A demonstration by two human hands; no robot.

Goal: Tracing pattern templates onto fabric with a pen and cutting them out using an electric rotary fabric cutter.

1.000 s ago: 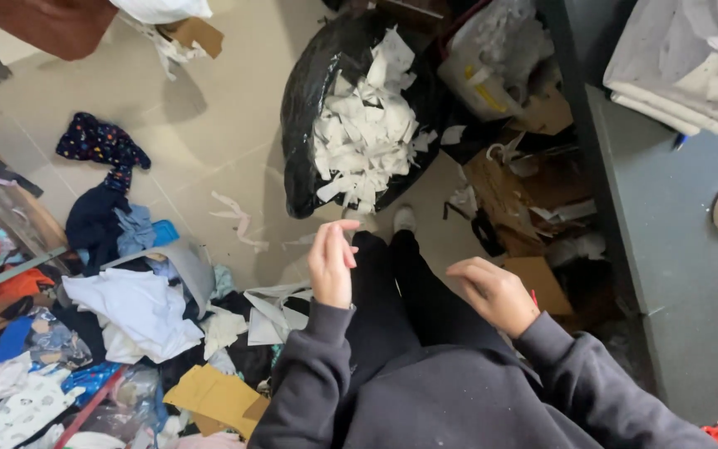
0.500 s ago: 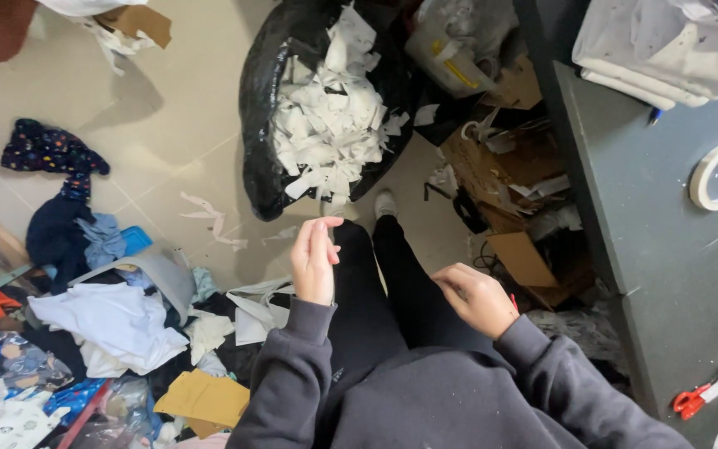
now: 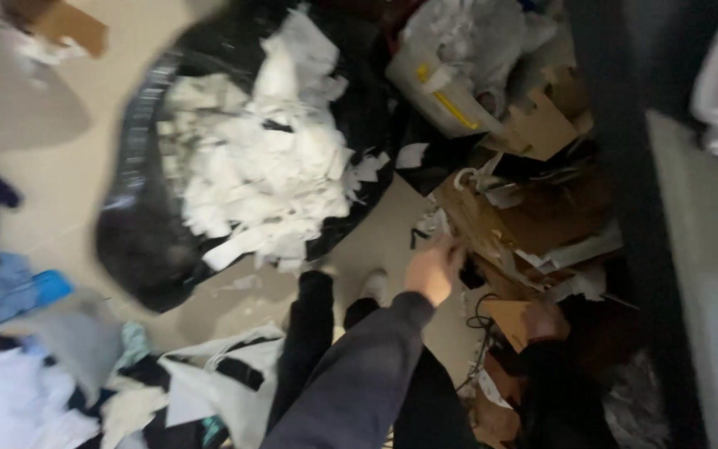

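Head view, strongly motion-blurred. Floor: pale beige tiles [image 3: 85, 166], largely covered in litter. A dark grey table edge [image 3: 691, 249] runs down the right side of the frame, in shadow.

Count, as far as blur allows:
- One black rubbish bag [image 3: 139, 241], open, heaped with white paper scraps [image 3: 251, 166], far too many to count; a few lie spilled on the tiles beside it.
- One clear plastic bag [image 3: 459, 58] with a yellow mark, behind the black bag.
- One heap of brown cardboard pieces [image 3: 542, 199] mixed with white strips, between the black bag and the table; the number of pieces is not resolvable.
- One pile of clothing and white fabric [image 3: 35, 399] at lower left, with one blue item [image 3: 43, 287] near it.
- Two legs in black trousers; one pale shoe [image 3: 373, 287] seen clearly.
- Two hands.

Left hand [image 3: 434, 270]: grey sleeve, stretched forward to the near edge of the cardboard heap, by a dark object. Fingers smeared; whether they are curled on anything cannot be told.

Right hand [image 3: 546, 320]: low in shadow, just beside a tan cardboard piece [image 3: 510, 320]. Finger state cannot be told either.
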